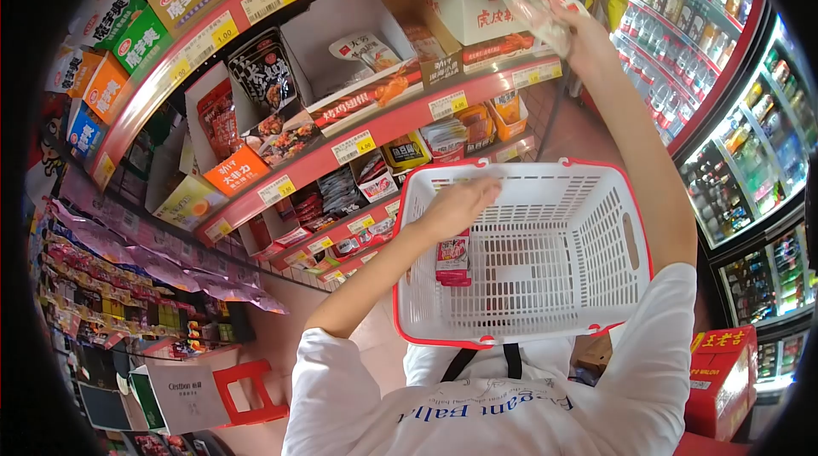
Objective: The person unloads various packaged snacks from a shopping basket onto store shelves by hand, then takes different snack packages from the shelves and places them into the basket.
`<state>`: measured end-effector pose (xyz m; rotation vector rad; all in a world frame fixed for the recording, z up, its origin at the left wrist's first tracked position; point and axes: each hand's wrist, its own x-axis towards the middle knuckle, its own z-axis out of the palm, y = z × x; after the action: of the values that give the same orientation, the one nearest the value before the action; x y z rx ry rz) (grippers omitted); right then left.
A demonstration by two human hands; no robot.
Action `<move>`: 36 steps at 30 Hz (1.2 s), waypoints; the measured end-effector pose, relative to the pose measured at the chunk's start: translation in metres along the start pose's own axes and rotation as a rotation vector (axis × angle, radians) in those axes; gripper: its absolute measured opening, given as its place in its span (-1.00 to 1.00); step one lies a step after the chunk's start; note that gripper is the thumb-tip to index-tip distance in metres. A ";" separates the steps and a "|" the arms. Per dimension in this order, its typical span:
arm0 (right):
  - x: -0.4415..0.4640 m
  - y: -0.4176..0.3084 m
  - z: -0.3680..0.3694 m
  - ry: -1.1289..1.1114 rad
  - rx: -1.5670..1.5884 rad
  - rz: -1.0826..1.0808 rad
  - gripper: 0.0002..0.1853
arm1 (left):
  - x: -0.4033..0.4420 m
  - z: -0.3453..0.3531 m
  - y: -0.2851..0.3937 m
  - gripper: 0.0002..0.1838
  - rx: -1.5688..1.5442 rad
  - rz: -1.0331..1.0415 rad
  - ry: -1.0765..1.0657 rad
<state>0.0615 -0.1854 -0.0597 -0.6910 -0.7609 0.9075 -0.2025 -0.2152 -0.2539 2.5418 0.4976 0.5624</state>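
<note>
My right hand (583, 37) is raised at the upper shelf, its fingers closed on a clear plastic snack packet (532, 4) with red and white print. Behind the packet stands a white display box (464, 8) with red lettering. My left hand (460, 204) hovers over the left far side of a white shopping basket (635, 285) with red handles folded along its rim. Its fingers are curled together, and I see nothing in them. Below that hand, small pink-and-red packs (453, 260) lie at the basket's left side.
Tiered snack shelves (375, 128) with price tags curve in front of me. Lit drink coolers (690, 30) stand to the right, near a red carton (722, 379). Bagged snacks hang at the left, above a white Cestbon carton (192, 396).
</note>
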 end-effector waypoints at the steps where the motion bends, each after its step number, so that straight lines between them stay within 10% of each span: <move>1: -0.020 0.003 -0.004 -0.019 -0.003 0.012 -0.63 | 0.003 -0.009 0.006 -0.64 -0.241 -0.087 0.014; 11: -0.166 0.095 -0.061 -0.058 -0.284 0.225 -0.50 | 0.012 -0.007 0.003 -0.54 -1.016 -0.105 0.217; 19: -0.189 0.142 -0.102 -0.219 -0.334 0.568 -0.42 | 0.006 0.005 -0.010 -0.60 -0.611 -0.403 0.251; 26: -0.242 0.189 -0.122 -0.551 -0.407 0.910 -0.42 | -0.008 -0.007 0.004 -0.60 0.162 -0.414 -0.494; 36: -0.271 0.205 -0.123 -0.205 -0.137 1.110 -0.48 | -0.018 0.007 -0.021 -0.65 0.017 -0.378 -0.283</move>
<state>-0.0344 -0.3554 -0.3641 -1.1842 -0.5903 1.9642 -0.2201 -0.2083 -0.2759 2.4015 0.8493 0.0601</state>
